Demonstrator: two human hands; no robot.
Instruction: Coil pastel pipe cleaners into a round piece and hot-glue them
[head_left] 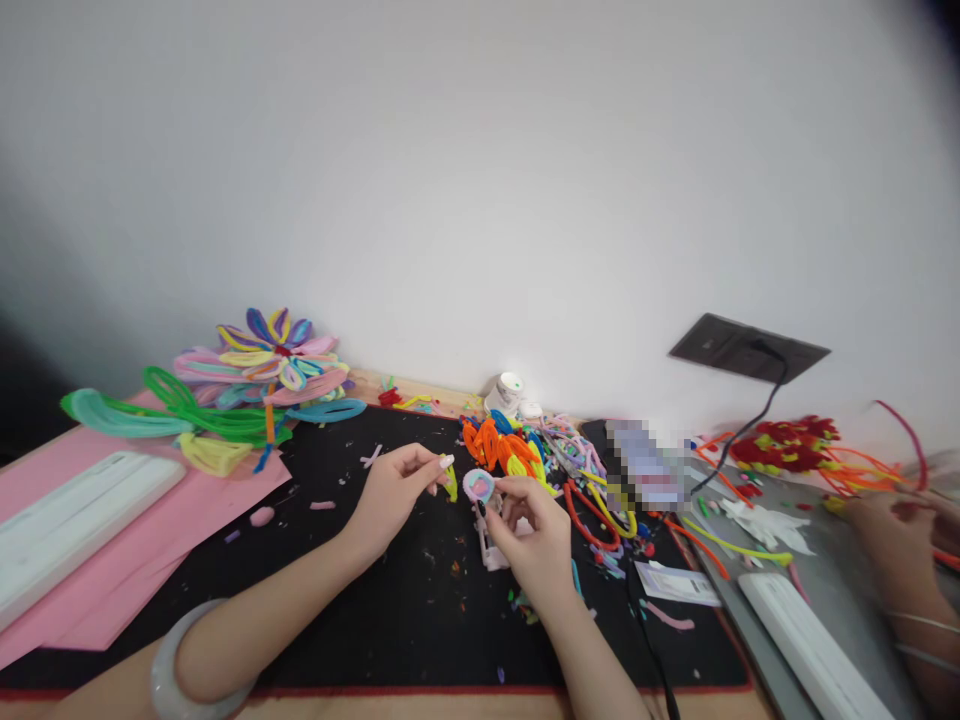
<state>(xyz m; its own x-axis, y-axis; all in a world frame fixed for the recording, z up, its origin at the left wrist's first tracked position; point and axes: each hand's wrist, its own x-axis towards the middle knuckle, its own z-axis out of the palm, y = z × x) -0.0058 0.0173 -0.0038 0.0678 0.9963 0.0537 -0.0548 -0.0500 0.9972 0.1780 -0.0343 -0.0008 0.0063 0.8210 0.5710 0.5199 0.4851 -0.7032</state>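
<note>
My left hand (pixel 401 490) pinches a short yellow-green pipe cleaner (pixel 451 486) between thumb and fingertips. My right hand (pixel 534 525) grips a small round piece of pipe cleaner (pixel 478 487), light blue at the rim and pink in the middle. The two pieces are close together but apart, above the black mat (pixel 337 630). Under the right hand lies a pale pinkish-white object (pixel 493 558), partly covered by the fingers. Just behind are bent bundles of orange pipe cleaners (pixel 487 443), with yellow and blue ones beside them.
A big pipe-cleaner flower (pixel 281 350) lies at left on pink sheets (pixel 150 540), near a white bar-shaped case (pixel 82 520). A white paper cup (pixel 505 394) stands by the wall. At right are a pixelated phone (pixel 645 465), a cable (pixel 739 440) and a co-worker's hands (pixel 900 540).
</note>
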